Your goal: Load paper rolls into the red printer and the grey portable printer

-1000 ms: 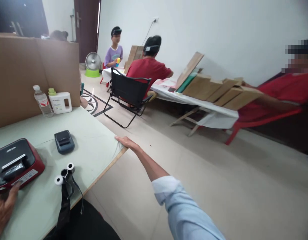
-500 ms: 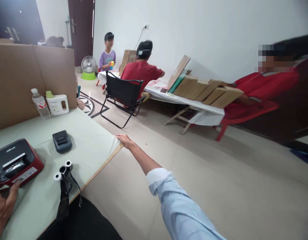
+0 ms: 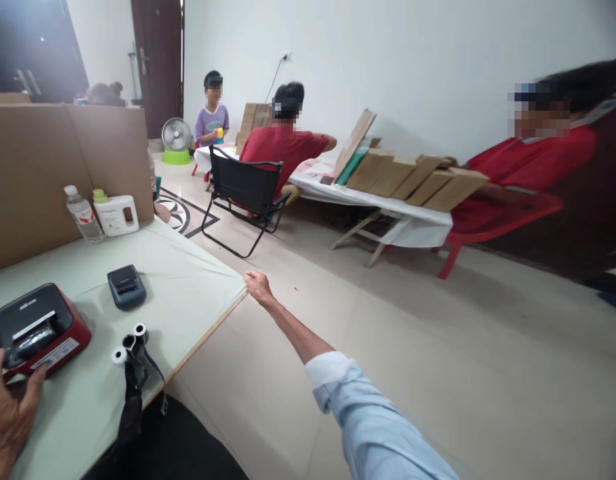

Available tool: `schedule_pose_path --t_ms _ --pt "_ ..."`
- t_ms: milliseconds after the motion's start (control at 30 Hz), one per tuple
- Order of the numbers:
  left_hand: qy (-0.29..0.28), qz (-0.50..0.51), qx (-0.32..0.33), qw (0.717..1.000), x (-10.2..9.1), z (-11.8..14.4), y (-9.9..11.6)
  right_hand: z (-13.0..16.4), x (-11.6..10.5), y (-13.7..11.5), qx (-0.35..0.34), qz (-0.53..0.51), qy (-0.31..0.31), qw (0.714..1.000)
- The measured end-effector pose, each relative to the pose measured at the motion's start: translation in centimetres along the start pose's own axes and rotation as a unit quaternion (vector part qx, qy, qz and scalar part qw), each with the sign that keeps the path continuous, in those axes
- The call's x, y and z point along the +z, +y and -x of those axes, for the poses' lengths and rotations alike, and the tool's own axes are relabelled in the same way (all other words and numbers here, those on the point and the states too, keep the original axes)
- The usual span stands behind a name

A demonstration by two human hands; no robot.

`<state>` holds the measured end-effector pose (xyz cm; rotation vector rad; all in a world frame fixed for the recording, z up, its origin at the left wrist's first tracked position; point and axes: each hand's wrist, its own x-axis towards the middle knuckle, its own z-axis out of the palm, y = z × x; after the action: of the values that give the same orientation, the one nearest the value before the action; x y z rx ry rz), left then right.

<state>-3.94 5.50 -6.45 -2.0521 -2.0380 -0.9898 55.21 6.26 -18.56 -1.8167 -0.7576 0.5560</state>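
My right hand (image 3: 258,287) is closed on the corner of the pale green tablecloth (image 3: 188,267) at the table's right corner. Straight creases run through the cloth toward that fist. At the lower left, my left hand (image 3: 11,407) grips the near end of a red and black label printer (image 3: 41,327), thumb on its front and fingers at its side; some fingertips are hidden. A smaller dark blue portable printer (image 3: 127,288) lies beyond it. Nearer me are small white-rimmed rolls (image 3: 119,356) with black straps (image 3: 133,400) hanging over the table edge.
A water bottle (image 3: 83,217) and a white jug with a green cap (image 3: 117,213) stand before a cardboard panel (image 3: 108,153). Past the table are a black folding chair (image 3: 245,177), a fan (image 3: 177,137), and several people around a low table with cardboard boxes (image 3: 378,172).
My right hand has closed tighter and shifted slightly right, drawing the cloth corner taut past the table's corner. My left hand stays at the label printer. The whole view has shifted a little.
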Motion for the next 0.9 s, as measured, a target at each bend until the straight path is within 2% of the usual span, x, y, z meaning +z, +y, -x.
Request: schedule_pose_path --t_ms 100,367,500,633,733,800,900 --pt "0.021 0.000 -0.001 1.000 0.1 0.4 0.0 0.6 -0.1 0.2 0.011 0.003 -0.012 1.000" --pt "0.027 0.013 0.012 0.999 0.5 1.0 -0.4 2.2 0.2 0.0 0.050 0.019 -0.051 0.997" --pt "0.039 0.028 0.047 0.998 0.8 1.1 -1.3 2.3 -1.0 -1.4 0.036 0.079 -0.067 0.994" --pt "0.030 0.051 0.099 0.993 -0.1 0.8 -2.1 1.9 -1.6 -3.9 -0.017 0.145 -0.037 0.989" --pt "0.028 0.063 0.128 0.989 -1.1 0.1 -2.4 2.3 0.3 -6.8 -0.096 0.171 -0.044 0.980" --pt "0.024 0.065 0.137 0.988 -1.4 -0.4 -2.6 3.4 2.9 -9.1 -0.193 0.176 -0.073 0.962" --pt "0.008 0.063 0.147 0.987 -1.4 -0.7 -3.0 6.3 7.6 -12.9 -0.305 0.123 -0.130 0.935"
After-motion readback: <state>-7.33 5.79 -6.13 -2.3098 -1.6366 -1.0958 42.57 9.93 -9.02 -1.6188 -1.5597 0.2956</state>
